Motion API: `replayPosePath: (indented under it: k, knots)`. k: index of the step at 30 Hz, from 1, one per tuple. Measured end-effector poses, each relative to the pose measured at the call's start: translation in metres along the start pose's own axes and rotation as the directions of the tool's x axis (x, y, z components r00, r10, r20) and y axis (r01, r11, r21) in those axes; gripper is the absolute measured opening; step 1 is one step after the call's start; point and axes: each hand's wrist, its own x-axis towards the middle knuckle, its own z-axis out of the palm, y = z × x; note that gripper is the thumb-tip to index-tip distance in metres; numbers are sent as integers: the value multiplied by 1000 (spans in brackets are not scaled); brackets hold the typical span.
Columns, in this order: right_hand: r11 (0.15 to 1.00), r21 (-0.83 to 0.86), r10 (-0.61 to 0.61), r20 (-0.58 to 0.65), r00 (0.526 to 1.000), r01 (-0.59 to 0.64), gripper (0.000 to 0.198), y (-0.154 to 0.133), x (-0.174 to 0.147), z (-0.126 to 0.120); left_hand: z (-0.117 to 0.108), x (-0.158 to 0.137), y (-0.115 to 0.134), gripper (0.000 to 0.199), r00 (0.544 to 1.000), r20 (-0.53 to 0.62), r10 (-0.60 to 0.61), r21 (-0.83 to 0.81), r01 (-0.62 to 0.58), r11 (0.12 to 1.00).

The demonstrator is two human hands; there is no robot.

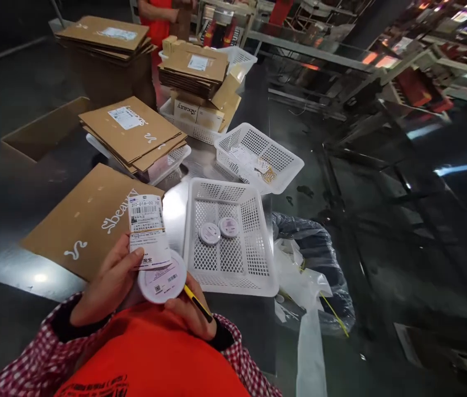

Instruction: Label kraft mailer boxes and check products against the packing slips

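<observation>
My left hand (107, 284) holds a white shipping label slip (147, 229) with barcodes, together with a round white jar (162, 281) shown from its printed underside. My right hand (194, 314) sits under the jar and grips a yellow and black pen (197, 303). Both hands are close to my chest, above my orange vest. Just beyond them stands a white plastic basket (200, 190) with two round white jars (219, 229) lying in it. A flat brown carton (88, 218) printed "S'beauty" lies to the left of the basket.
A second white basket (286, 160) with papers stands behind the first. Stacks of flat brown cartons (134, 132) rest on more baskets at the back left. A bin lined with a plastic bag (316, 259) is on the right. A person in red (159, 16) stands at the far end.
</observation>
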Motion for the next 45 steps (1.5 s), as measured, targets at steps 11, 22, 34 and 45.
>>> replayPosePath:
  k: [11,22,34,45]
  knots:
    - [1000,-29,8,-19,1000,-8,45,7,-3,-5,-6,0,-7,44,999,40,34,-46,-32,998]
    - [998,-58,-15,10,1000,16,45,13,-3,-2,-9,-5,-5,49,998,49,51,-74,-47,996]
    - [994,-90,-69,-146,987,57,36,11,-14,-13,-28,-7,-9,45,984,111,140,-172,-120,978]
    - [962,-265,-141,-290,947,62,37,15,-18,-13,-47,-17,-7,42,969,185,165,-211,-125,969]
